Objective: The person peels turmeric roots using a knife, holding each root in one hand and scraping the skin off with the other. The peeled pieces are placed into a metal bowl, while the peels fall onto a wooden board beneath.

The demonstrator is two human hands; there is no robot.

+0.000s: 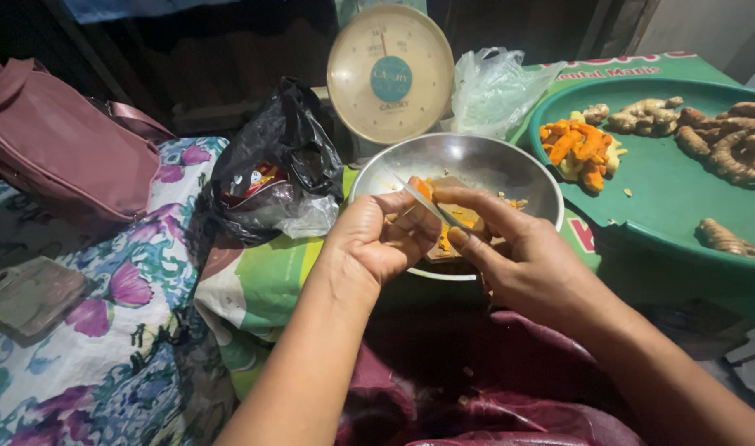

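Clearly the left hand (377, 239) pinched a small orange root piece (425, 188), and the right hand (518, 260) gripped a thin knife (427, 202). It looked firm, light and probably slippery; holding its unpeeled end seemed safest.

Hands: two, left (377, 239), right (530, 264). Knife (427, 202): one, in the grip. Bowl (476, 161): one, behind the grip. Scale (390, 73): one. Tray (666, 206): one. Plastic bags: two, black (278, 157), clear (494, 87). Handbag (59, 144): one. Phone (30, 289): one.
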